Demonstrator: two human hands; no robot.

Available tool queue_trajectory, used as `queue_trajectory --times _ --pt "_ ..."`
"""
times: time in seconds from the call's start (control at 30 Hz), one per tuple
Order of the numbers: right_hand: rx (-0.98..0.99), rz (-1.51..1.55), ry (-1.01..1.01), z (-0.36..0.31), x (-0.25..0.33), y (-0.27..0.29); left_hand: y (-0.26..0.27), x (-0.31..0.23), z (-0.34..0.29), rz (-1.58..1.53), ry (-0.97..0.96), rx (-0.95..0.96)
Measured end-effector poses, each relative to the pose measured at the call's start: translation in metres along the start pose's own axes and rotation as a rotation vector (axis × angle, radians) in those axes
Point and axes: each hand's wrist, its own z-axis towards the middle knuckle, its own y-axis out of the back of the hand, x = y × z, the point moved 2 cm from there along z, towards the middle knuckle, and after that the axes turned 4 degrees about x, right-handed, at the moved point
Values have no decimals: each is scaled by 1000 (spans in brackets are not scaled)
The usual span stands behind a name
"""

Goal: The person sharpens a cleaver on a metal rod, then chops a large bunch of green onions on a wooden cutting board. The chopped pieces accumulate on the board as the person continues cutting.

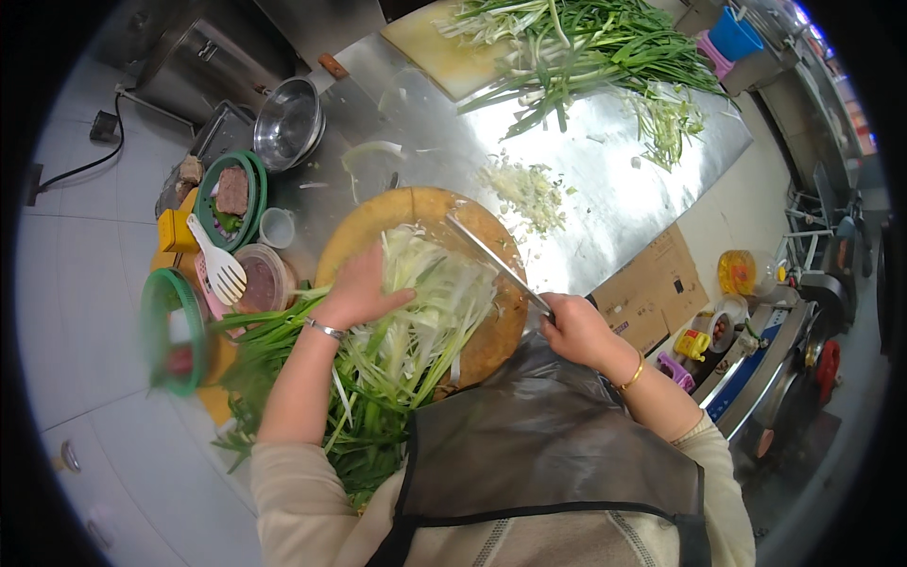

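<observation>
A heap of green onions (416, 321), shredded and pale at the far end, lies across a round wooden chopping board (397, 203). Its green leaves hang over the near left edge. My left hand (364, 288) grips the heap from its left side, thumb spread toward the right; the fingertips are partly hidden among the stalks. My right hand (572, 326) is closed round the handle of a knife (496, 257) at the board's right. The blade, seen nearly edge-on, slants up and left over the board, beside the shredded ends.
More green onions (605, 47) lie on a yellow cutting board (435, 47) at the back. Trimmed scraps (529, 194) are scattered on the steel table (605, 227). To the left stand a steel bowl (288, 123), green baskets (175, 326) and a white slotted spatula (222, 269). A cardboard sheet (652, 288) is at right.
</observation>
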Motion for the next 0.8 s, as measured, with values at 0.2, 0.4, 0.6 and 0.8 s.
queue_trajectory --times 0.2,0.4,0.6,0.8 --pt "22 -75 24 14 -2 3 9 -71 4 46 -295 -462" --pt "139 -155 -69 22 -4 -3 -59 -119 9 56 -182 -261" --pt "104 -149 -23 30 -9 -2 -79 -114 18 251 -260 -257" --pt "64 -184 33 11 -8 17 -79 -111 25 142 -231 -300"
